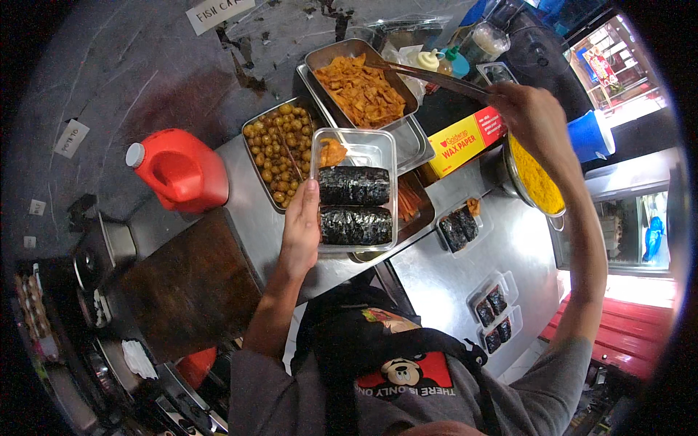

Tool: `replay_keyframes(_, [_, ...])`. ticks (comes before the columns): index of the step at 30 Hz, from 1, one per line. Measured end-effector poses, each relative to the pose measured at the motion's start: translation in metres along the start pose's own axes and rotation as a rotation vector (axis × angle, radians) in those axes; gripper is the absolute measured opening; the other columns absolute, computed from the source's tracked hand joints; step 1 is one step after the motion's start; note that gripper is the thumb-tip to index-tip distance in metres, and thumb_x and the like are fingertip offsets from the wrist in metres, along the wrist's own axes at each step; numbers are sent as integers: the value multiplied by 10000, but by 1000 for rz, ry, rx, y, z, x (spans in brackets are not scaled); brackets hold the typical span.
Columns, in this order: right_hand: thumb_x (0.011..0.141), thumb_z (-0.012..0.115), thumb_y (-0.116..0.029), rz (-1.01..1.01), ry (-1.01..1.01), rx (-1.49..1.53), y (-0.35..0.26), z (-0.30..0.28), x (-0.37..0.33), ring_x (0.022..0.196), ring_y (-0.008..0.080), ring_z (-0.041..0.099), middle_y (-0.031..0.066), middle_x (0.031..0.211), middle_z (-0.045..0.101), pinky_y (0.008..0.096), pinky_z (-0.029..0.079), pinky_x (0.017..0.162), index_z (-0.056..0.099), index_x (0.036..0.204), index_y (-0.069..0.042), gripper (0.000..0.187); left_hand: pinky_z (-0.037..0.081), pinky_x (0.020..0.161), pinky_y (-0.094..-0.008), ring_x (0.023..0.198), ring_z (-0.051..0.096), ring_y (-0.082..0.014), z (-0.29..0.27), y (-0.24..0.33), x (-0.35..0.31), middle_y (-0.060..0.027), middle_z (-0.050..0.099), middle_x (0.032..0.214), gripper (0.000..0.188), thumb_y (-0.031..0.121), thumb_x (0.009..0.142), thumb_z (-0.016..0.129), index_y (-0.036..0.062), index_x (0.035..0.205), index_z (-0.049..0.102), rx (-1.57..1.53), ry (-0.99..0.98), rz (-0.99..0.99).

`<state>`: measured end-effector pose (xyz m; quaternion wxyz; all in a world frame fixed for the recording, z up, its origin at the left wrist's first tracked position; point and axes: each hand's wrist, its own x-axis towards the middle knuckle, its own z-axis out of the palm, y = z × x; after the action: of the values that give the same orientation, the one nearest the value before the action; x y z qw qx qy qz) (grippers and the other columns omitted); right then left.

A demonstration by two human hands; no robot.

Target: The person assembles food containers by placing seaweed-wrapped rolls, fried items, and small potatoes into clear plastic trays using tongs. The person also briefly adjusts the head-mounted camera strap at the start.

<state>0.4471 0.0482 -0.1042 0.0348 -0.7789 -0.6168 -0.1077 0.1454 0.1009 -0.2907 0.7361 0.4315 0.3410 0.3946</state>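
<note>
My left hand (302,229) grips a clear plastic container (376,149) by its left side, held above the steel counter. Inside lie two black seaweed-wrapped rolls (354,185) side by side, with a small orange piece of food (332,152) in the upper left corner. At the upper right, my right hand (529,109) is closed around long metal tongs (443,76). Their tips reach the right edge of a steel tray (314,64) heaped with flat orange, sauced pieces (360,87). Whether the tips pinch a piece cannot be made out.
Small brown potatoes (273,142) fill another tray, left of the container. Further left stand a red jug (182,171) and a dark wooden board (182,291). Rightward are a yellow-red wax paper box (462,145), a bowl of yellow food (538,174) and several packed roll containers (465,229).
</note>
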Motion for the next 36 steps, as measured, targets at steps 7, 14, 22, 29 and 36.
replay_keyframes(7, [813, 647, -290, 113, -171, 78, 3, 86, 86, 804, 355, 678, 194, 836, 687, 446, 531, 719, 718, 902, -63, 254, 426, 869, -275, 935, 541, -129, -21, 16, -8, -65, 593, 1023, 403, 316, 1038, 367, -21, 1125, 571, 242, 108, -102])
replay_keyframes(14, [809, 647, -323, 217, -274, 195, -8, 115, 119, 735, 297, 701, 144, 725, 696, 415, 547, 674, 692, 847, 27, 354, 451, 898, -285, 992, 584, -150, -50, -2, -1, -87, 621, 1081, 387, 279, 1031, 381, -27, 1194, 553, -36, 71, -107])
replay_keyframes(22, [878, 618, -196, 289, -230, 520, -1, 78, 88, 541, 121, 629, 84, 679, 688, 271, 488, 506, 708, 912, 3, 220, 431, 933, -298, 1049, 558, -162, -56, 6, 7, -102, 602, 1129, 393, 278, 1037, 370, -35, 1193, 550, 92, 82, -68])
replay_keyframes(29, [911, 641, -276, 310, -310, 703, 3, 15, 35, 474, 41, 464, 15, 629, 606, 210, 317, 418, 677, 939, -24, 256, 390, 752, -221, 807, 442, -83, -43, 19, 14, -10, 526, 868, 401, 339, 1043, 366, -3, 1082, 573, 239, 66, -7])
replay_keyframes(36, [914, 639, -247, 346, -462, 787, -25, -20, -24, 482, 30, 453, -1, 628, 595, 198, 297, 422, 666, 937, -35, 216, 405, 904, -260, 974, 516, -128, -30, 5, 16, -70, 590, 1071, 431, 338, 1042, 367, -33, 1152, 555, -44, -22, -85])
